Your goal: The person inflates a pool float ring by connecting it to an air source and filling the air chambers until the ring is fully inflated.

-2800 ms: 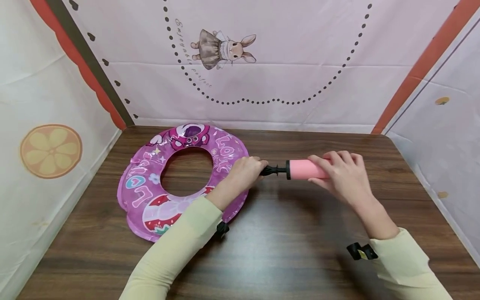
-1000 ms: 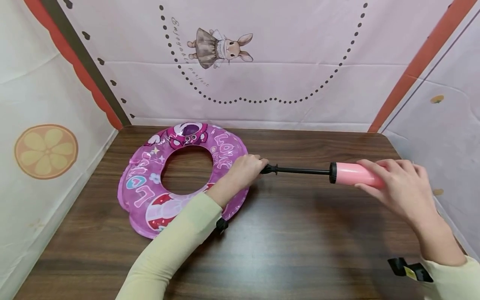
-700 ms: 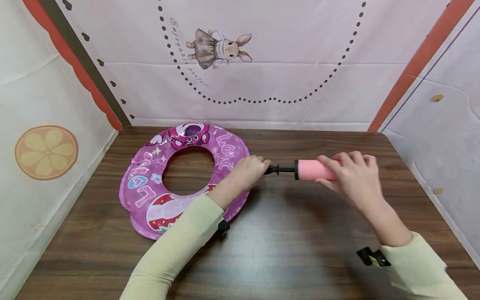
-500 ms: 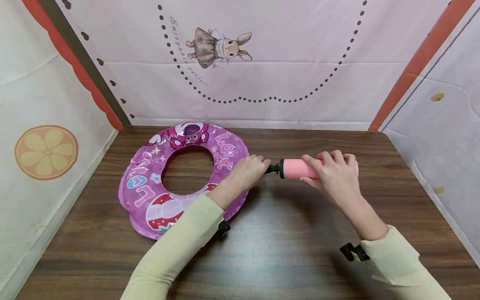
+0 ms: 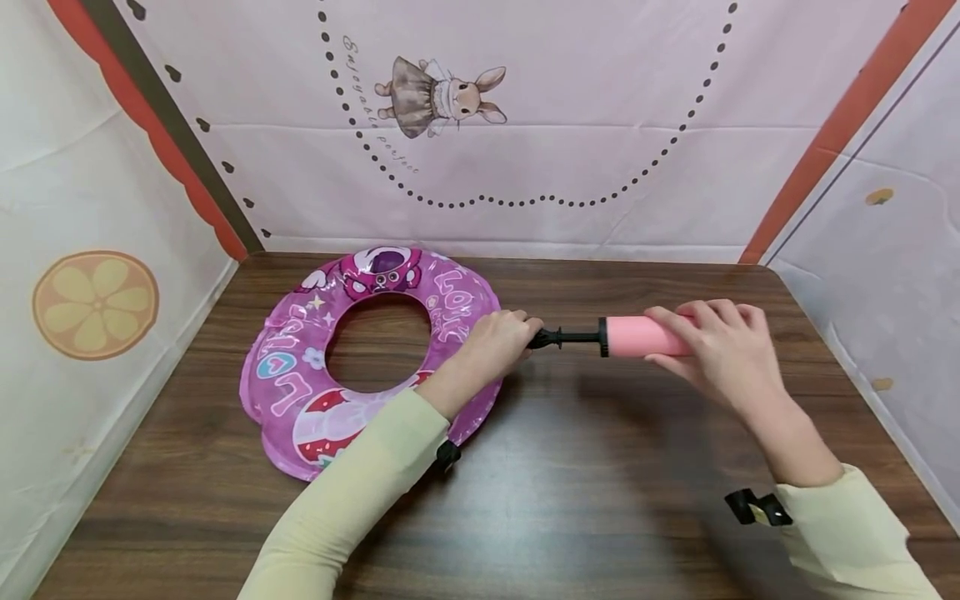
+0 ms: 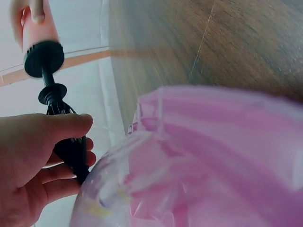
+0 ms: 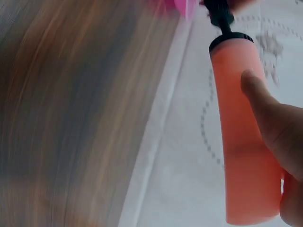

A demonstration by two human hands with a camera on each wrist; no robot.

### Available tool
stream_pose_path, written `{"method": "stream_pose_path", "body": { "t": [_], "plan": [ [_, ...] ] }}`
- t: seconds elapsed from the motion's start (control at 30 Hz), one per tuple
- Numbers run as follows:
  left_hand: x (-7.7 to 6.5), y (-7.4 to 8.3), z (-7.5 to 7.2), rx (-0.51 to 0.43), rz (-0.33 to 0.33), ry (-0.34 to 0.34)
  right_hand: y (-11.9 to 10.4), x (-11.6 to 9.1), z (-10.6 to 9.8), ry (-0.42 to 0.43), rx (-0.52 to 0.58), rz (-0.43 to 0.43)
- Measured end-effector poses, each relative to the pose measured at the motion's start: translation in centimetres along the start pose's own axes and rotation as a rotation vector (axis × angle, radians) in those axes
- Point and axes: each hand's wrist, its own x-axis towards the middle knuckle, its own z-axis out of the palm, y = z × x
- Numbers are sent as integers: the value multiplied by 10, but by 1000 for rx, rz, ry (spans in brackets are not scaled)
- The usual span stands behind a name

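Observation:
A purple inflatable swim ring with printed letters and a cartoon bear lies on the left half of the table. Beside its right edge, my left hand grips the black nozzle end of a hand pump, whose tip meets the ring's surface in the left wrist view. My right hand holds the pump's pink barrel, with the thumb along its side in the right wrist view. A short stretch of black rod shows between barrel and nozzle end. The ring's valve is hidden.
The dark wooden table spans the scene. Behind it hangs a pale cloth with a printed rabbit. White cloth walls close off both sides. Each sleeve carries a black strap piece.
The right hand pulled the barrel far right, pushed it left until the rod nearly vanished, and now has it partly drawn out to the right again. The left hand stays at the ring.

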Motion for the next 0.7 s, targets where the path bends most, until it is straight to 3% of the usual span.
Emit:
{"method": "stream_pose_path", "body": {
  "t": [0.2,0.3,0.5,0.7],
  "plan": [
    [-1,-1,0,5,-25,-26,38,-26,-27,-104,16,107],
    [-1,0,0,23,-18,-36,44,-31,-29,-112,23,114],
    [5,8,2,62,64,2,11,-9,-2,-18,5,14],
    [3,8,4,92,38,31,-24,13,23,38,-28,-47]
  ]
}}
